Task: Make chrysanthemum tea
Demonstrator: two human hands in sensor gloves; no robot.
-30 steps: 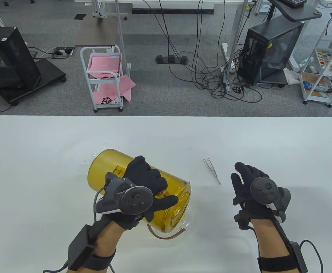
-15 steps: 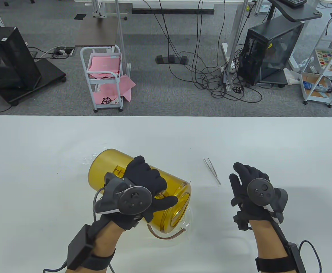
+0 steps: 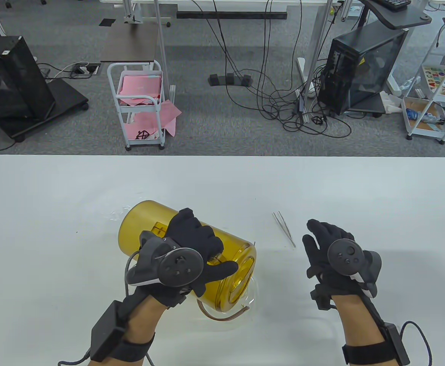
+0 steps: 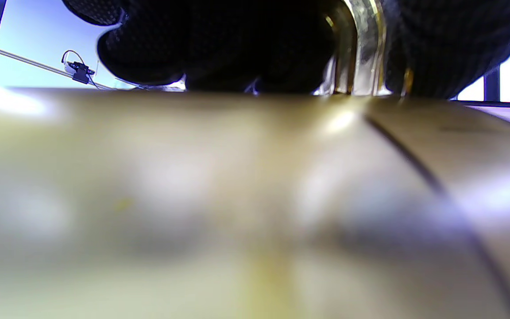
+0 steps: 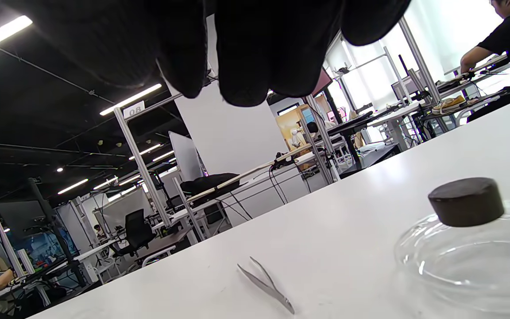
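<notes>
An amber see-through pitcher [image 3: 146,221] lies tilted on its side, mouth toward the near right. My left hand [image 3: 211,251] grips its handle, fingers curled over the top. Its blurred wall [image 4: 237,199] fills the left wrist view below my fingers [image 4: 219,40]. Under the mouth sits a clear glass vessel [image 3: 251,301] with a brown curved strip; its contents are hidden. My right hand [image 3: 320,244] hovers open and empty just right of thin metal tweezers [image 3: 284,228]. In the right wrist view the tweezers [image 5: 266,285] lie beside a glass lid [image 5: 458,261] with a dark knob.
The white table [image 3: 54,213] stretches wide on both sides and toward the far edge. Beyond it on the floor stand a white cart [image 3: 140,106] with pink sheets, cables and computer cases. A person [image 5: 509,40] works at a distant desk.
My right hand has drifted a little to the left, toward the tweezers, still open. The left hand and the tilted pitcher have stayed put.
</notes>
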